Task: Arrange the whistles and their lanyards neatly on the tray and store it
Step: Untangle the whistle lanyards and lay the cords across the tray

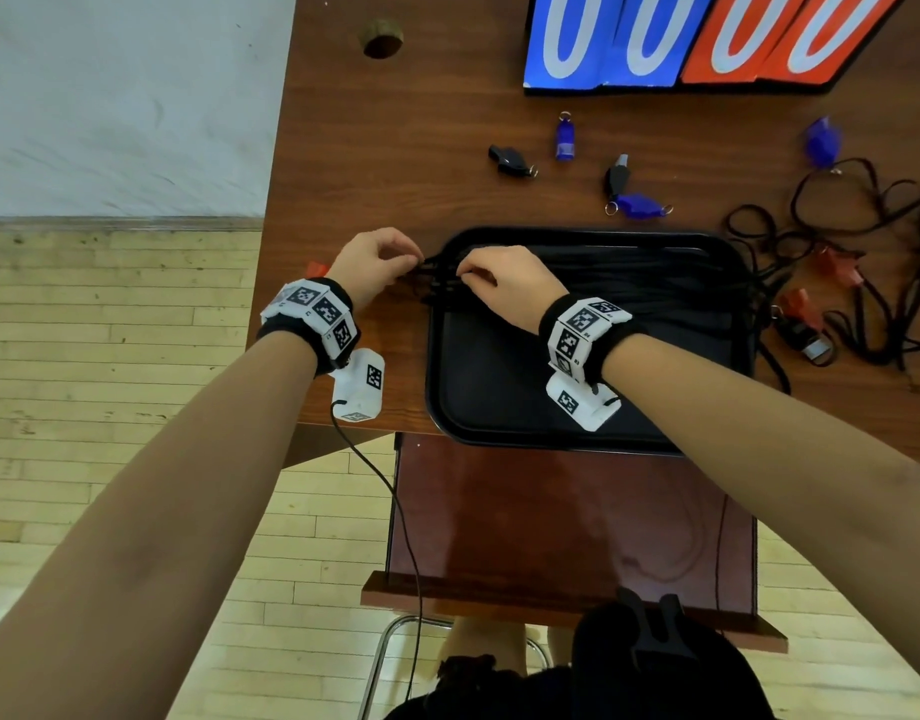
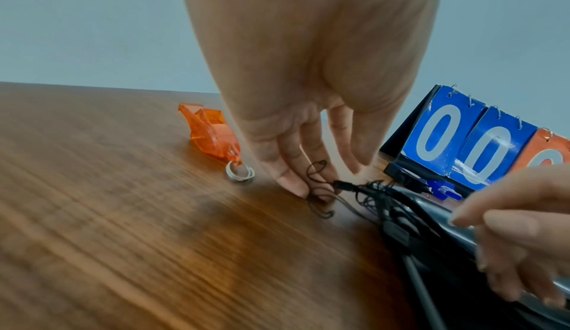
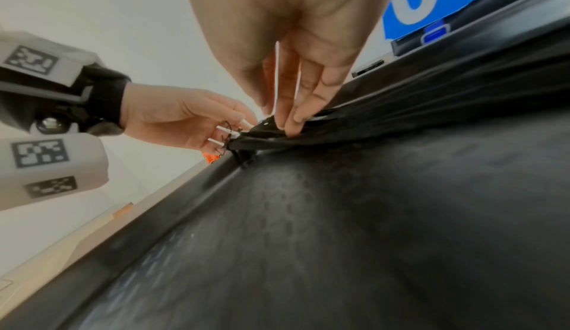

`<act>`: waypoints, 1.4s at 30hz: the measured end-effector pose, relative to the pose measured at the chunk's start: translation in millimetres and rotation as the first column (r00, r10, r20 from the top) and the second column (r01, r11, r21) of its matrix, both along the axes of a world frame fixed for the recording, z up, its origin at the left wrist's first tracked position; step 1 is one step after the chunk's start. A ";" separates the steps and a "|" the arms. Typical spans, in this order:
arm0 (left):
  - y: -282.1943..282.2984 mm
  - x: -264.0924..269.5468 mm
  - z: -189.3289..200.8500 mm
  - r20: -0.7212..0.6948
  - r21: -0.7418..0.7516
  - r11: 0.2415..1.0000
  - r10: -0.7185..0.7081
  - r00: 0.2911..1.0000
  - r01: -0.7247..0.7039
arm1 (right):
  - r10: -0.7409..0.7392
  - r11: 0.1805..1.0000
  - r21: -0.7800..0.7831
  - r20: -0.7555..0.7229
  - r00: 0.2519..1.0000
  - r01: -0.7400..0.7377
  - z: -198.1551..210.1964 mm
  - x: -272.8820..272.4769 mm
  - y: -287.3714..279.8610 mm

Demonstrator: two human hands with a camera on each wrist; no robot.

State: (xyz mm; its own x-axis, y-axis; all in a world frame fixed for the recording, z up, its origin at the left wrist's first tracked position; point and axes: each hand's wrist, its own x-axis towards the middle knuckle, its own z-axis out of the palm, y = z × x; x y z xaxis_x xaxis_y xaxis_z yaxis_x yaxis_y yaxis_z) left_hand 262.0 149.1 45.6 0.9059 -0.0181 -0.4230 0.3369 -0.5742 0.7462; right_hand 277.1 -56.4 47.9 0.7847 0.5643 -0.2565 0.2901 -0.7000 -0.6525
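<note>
Wooden table [image 1: 374, 163] carries black tray [image 1: 499, 407]; lanyards [image 1: 629, 283] lie straightened across it. We pinch their ends at left rim, left hand [image 1: 374, 262] and right hand [image 1: 499, 288], aligning the bundle. Whistles [image 1: 564, 137] wait loose beyond far edge.

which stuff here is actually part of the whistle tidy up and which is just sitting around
Part of the job:
black tray
lanyards laid across the tray
tangled lanyards
blue whistles
black whistle
orange whistle
left hand
right hand

Just lying about:
flip scoreboard
wooden table
</note>
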 end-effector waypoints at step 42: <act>-7.0 4.1 -4.5 -0.019 0.042 0.999 0.006 1.000 -0.005 | 0.016 0.966 -0.256 0.224 0.974 0.043 -14.5 6.8 -32.5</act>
